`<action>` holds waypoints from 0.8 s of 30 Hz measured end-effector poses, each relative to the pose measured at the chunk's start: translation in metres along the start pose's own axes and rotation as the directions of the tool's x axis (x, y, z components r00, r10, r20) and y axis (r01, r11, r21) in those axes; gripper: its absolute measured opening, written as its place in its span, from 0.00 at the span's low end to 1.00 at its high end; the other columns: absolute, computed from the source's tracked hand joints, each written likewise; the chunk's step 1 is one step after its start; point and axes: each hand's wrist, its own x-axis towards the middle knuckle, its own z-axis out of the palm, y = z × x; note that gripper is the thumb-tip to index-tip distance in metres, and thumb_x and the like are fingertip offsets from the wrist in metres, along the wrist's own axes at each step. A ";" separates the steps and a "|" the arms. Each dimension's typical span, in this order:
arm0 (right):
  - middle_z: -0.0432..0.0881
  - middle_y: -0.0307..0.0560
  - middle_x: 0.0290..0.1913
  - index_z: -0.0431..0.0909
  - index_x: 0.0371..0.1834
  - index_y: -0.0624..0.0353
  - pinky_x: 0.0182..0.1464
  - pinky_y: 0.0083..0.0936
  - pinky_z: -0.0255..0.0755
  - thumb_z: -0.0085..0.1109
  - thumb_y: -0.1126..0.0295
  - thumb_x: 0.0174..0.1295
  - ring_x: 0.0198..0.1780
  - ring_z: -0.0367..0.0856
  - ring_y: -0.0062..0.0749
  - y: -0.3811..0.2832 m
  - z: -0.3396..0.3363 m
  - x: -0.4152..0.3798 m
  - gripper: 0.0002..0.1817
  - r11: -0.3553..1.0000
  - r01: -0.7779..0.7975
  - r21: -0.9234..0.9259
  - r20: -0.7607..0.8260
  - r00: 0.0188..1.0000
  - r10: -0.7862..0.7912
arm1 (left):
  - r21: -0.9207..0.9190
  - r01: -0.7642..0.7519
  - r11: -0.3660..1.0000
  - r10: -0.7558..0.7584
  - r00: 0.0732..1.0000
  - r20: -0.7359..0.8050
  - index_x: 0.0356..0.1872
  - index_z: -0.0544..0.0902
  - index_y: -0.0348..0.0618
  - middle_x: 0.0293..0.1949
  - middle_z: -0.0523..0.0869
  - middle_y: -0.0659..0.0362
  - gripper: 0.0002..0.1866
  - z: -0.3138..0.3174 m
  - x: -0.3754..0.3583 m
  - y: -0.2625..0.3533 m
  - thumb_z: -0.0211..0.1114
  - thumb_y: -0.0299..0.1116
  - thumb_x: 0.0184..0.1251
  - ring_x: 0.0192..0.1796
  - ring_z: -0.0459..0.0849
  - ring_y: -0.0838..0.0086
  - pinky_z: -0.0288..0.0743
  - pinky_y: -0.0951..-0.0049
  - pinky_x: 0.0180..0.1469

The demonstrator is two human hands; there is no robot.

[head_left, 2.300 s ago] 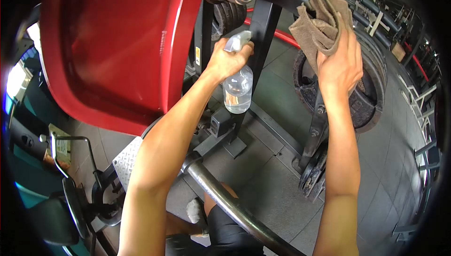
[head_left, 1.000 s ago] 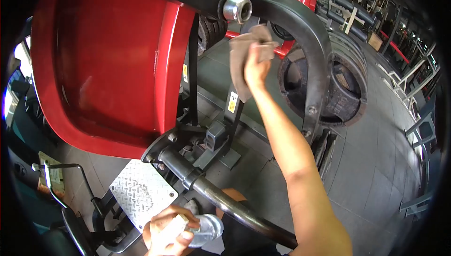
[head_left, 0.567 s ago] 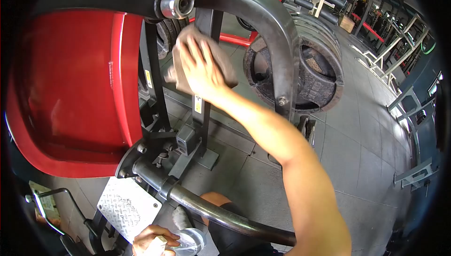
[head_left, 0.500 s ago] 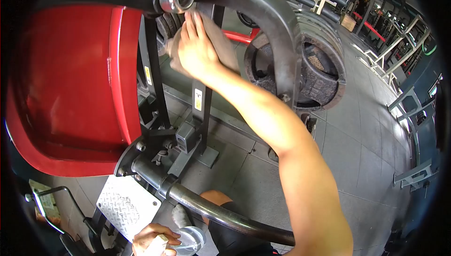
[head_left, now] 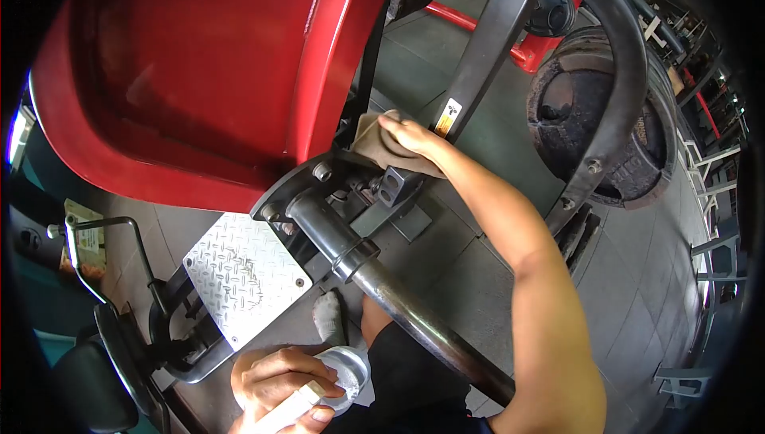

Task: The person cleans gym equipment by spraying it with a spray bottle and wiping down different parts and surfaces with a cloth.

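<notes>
My right hand holds a brown cloth with its fingers closed over the fabric. The cloth lies against the black frame of a gym machine, beside the lower edge of its red panel and just above a small bracket with holes. Low in the view, my left hand is wrapped around a clear spray bottle with a white spray head. A thick metal bar runs between my two arms.
A diamond-plate footplate sits below the red panel. Weight plates hang at the right behind a curved black arm. An upright post rises beyond my right hand. My leg and a sock-covered foot show below the bar.
My right hand has moved the cloth down from near the metal end of the upper frame to the lower frame. The view has shifted, showing more of my left hand and the bottle.
</notes>
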 end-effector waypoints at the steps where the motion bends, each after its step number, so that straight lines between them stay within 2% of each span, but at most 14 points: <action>1: 0.76 0.68 0.68 0.77 0.62 0.74 0.71 0.34 0.65 0.45 0.28 0.68 0.71 0.73 0.46 0.029 -0.007 -0.004 0.50 0.995 -0.068 0.075 -0.133 0.988 0.078 | 0.000 0.021 1.000 -0.021 1.000 0.005 0.25 0.84 0.47 0.31 0.89 0.59 0.05 -0.004 0.000 0.001 0.73 0.31 0.47 0.34 0.88 0.69 0.81 0.73 0.37; 2: 0.77 0.68 0.67 0.78 0.60 0.73 0.70 0.34 0.65 0.45 0.28 0.69 0.70 0.74 0.47 -0.016 -0.004 -0.056 0.49 0.980 -0.125 0.156 -0.257 0.953 0.163 | -0.029 0.020 0.999 -0.020 1.000 -0.001 0.25 0.84 0.46 0.32 0.89 0.59 0.06 -0.005 0.000 0.001 0.73 0.33 0.48 0.34 0.88 0.69 0.81 0.72 0.37; 4: 0.80 0.67 0.62 0.79 0.59 0.69 0.66 0.37 0.68 0.44 0.29 0.70 0.66 0.78 0.46 -0.009 0.006 -0.088 0.46 0.969 0.148 0.200 -0.468 0.883 -0.039 | -0.086 0.015 0.996 -0.017 1.000 -0.024 0.25 0.85 0.46 0.32 0.89 0.59 0.08 -0.007 0.000 -0.001 0.72 0.38 0.51 0.34 0.88 0.69 0.81 0.72 0.38; 6: 0.86 0.62 0.50 0.79 0.57 0.66 0.59 0.38 0.73 0.41 0.31 0.73 0.56 0.83 0.43 0.011 0.017 -0.136 0.43 0.992 -0.089 -0.089 -0.570 0.822 0.022 | -0.183 -0.029 0.983 0.028 1.000 -0.008 0.26 0.86 0.43 0.32 0.89 0.56 0.14 -0.010 0.003 -0.009 0.70 0.44 0.57 0.34 0.89 0.66 0.83 0.69 0.39; 8: 0.87 0.58 0.36 0.82 0.51 0.67 0.47 0.38 0.76 0.42 0.36 0.76 0.44 0.86 0.37 -0.001 0.001 -0.172 0.38 0.936 -0.318 0.149 -0.554 0.757 0.346 | -0.272 -0.147 0.951 0.158 0.987 0.017 0.27 0.88 0.39 0.32 0.87 0.54 0.18 -0.014 0.009 -0.024 0.68 0.46 0.63 0.33 0.90 0.63 0.86 0.66 0.38; 9: 0.86 0.59 0.32 0.83 0.44 0.67 0.42 0.39 0.75 0.44 0.39 0.77 0.40 0.86 0.34 0.000 -0.003 -0.171 0.36 0.955 -0.052 0.292 -0.697 0.672 0.249 | -0.208 -0.085 0.974 0.094 0.995 0.035 0.28 0.87 0.39 0.32 0.88 0.54 0.16 -0.016 0.007 -0.020 0.68 0.44 0.62 0.34 0.90 0.64 0.84 0.67 0.39; 11: 0.84 0.59 0.28 0.84 0.34 0.67 0.35 0.40 0.74 0.48 0.45 0.78 0.34 0.85 0.33 -0.038 -0.017 -0.166 0.33 0.932 0.262 0.252 -0.793 0.608 0.043 | -0.088 0.047 0.995 -0.043 0.998 0.052 0.31 0.86 0.40 0.34 0.89 0.54 0.13 -0.014 0.004 -0.006 0.68 0.41 0.59 0.36 0.88 0.64 0.82 0.69 0.42; 12: 0.85 0.58 0.28 0.85 0.31 0.66 0.34 0.40 0.75 0.50 0.47 0.77 0.33 0.86 0.35 -0.061 -0.024 -0.164 0.30 0.977 0.205 0.058 -0.728 0.679 -0.099 | -0.354 0.082 0.932 -0.103 0.994 -0.042 0.27 0.89 0.35 0.29 0.85 0.50 0.26 -0.006 0.004 -0.016 0.69 0.55 0.57 0.32 0.88 0.63 0.84 0.63 0.39; 14: 0.87 0.55 0.29 0.86 0.27 0.64 0.35 0.41 0.79 0.55 0.53 0.74 0.32 0.87 0.41 -0.114 -0.018 -0.147 0.26 0.895 0.112 -0.431 -0.493 0.802 -0.337 | -0.291 0.108 0.951 -0.135 0.988 -0.072 0.26 0.89 0.37 0.30 0.86 0.52 0.26 0.002 0.010 -0.005 0.69 0.55 0.55 0.32 0.88 0.64 0.83 0.63 0.39; 16: 0.89 0.53 0.33 0.88 0.29 0.61 0.41 0.42 0.82 0.61 0.56 0.65 0.36 0.89 0.44 -0.062 0.027 -0.083 0.18 0.488 0.045 -0.872 -0.184 0.893 -0.410 | -0.236 0.116 0.965 -0.136 0.988 -0.071 0.25 0.89 0.37 0.30 0.86 0.52 0.25 0.007 0.011 -0.004 0.69 0.55 0.54 0.32 0.88 0.65 0.83 0.63 0.39; 17: 0.90 0.50 0.39 0.89 0.35 0.58 0.44 0.41 0.82 0.62 0.56 0.62 0.41 0.90 0.43 -0.067 0.036 -0.071 0.16 0.384 0.102 -0.918 0.025 0.979 -0.200 | -0.211 0.120 0.970 -0.139 0.987 -0.075 0.25 0.88 0.38 0.30 0.86 0.52 0.25 0.010 0.012 -0.004 0.68 0.55 0.54 0.32 0.88 0.66 0.83 0.63 0.39; 18: 0.91 0.47 0.44 0.90 0.40 0.56 0.47 0.40 0.82 0.64 0.56 0.58 0.45 0.91 0.41 -0.073 0.043 -0.063 0.16 0.297 0.193 -0.935 0.217 0.975 0.047 | -0.209 0.126 0.970 -0.146 0.986 -0.083 0.25 0.88 0.38 0.30 0.86 0.53 0.25 0.012 0.012 -0.002 0.68 0.55 0.54 0.32 0.88 0.66 0.84 0.63 0.39; 21: 0.87 0.41 0.59 0.88 0.56 0.45 0.53 0.38 0.81 0.65 0.54 0.60 0.60 0.86 0.36 -0.091 0.053 -0.038 0.21 0.208 0.222 -0.953 0.289 0.871 0.397 | -0.235 0.154 0.960 -0.179 0.980 -0.089 0.24 0.88 0.38 0.31 0.86 0.52 0.23 0.022 0.008 0.010 0.68 0.53 0.54 0.33 0.88 0.64 0.84 0.62 0.39; 24: 0.87 0.37 0.60 0.87 0.59 0.43 0.53 0.41 0.80 0.65 0.53 0.63 0.61 0.85 0.33 -0.059 0.094 -0.033 0.22 -0.127 0.245 -0.961 0.180 0.907 0.381 | -0.359 -0.020 0.933 0.009 0.999 -0.033 0.25 0.88 0.37 0.31 0.87 0.53 0.20 0.023 0.001 -0.006 0.69 0.49 0.55 0.33 0.88 0.63 0.84 0.61 0.40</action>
